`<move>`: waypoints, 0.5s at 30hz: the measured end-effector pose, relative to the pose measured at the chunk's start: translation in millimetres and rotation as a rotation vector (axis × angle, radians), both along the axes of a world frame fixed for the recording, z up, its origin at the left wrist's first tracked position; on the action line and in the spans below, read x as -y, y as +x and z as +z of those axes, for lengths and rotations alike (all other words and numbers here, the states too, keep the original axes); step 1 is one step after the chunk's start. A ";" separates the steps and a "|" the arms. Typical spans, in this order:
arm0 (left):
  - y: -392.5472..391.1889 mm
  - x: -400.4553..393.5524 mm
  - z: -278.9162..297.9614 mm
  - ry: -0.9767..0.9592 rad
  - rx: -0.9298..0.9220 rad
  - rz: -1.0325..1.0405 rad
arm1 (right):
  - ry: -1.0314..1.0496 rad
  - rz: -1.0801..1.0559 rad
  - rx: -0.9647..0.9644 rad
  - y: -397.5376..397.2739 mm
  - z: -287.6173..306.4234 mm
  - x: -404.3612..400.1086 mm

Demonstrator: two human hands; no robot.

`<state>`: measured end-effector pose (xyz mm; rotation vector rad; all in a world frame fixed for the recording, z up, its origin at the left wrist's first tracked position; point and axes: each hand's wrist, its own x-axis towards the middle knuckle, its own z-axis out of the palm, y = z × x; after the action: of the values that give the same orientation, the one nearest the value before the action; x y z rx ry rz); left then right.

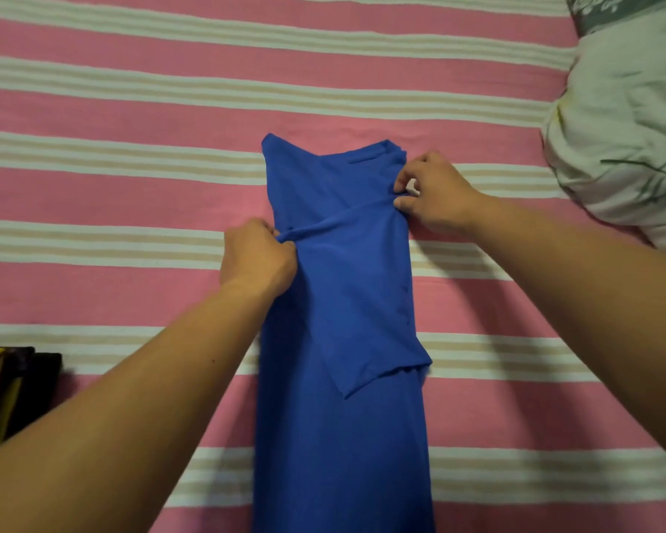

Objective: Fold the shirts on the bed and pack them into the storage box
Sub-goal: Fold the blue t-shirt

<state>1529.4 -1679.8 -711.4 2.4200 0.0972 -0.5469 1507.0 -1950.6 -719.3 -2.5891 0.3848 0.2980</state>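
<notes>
Far left: a dark folded cloth with yellow print (12, 394) lies at the edge of the pink bedsheet with white and beige stripes (131, 186); what it is cannot be told.
Left hand: the left hand (256, 259) has its fingers curled tight round a bunched fold at the shirt's left edge.
Shirt: the royal-blue thin-fabric shirt (343, 436) lies mid-bed as a long narrow strip, its sides already folded in.
Right hand: the right hand (433, 194) pinches the same fold at the right edge, near the collar.
Far right: a pale floral pillow (623, 140).
Box: no storage box in view.
Risk: the slack cloth could sag between the two grips, so the next fold may land skewed or creased.
</notes>
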 end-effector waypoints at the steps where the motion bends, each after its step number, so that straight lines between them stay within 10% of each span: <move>1: 1.3 -2.8 1.5 0.001 0.015 -0.016 | -0.011 -0.007 0.010 -2.8 -0.3 -4.3; 6: 8.2 -11.1 14.0 0.021 0.067 -0.117 | -0.088 0.119 0.362 -63.1 33.6 -60.8; 10: 14.7 -4.6 23.2 -0.037 0.001 -0.190 | -0.260 0.593 0.120 -143.4 39.8 -132.5; 15: 22.8 -7.4 27.9 -0.175 -0.157 -0.086 | -0.311 0.474 0.202 -169.0 10.9 -159.1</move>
<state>1552.3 -1672.4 -683.6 2.2166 0.0111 -0.7530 1338.1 -1791.4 -708.3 -2.9600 -0.2846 0.1403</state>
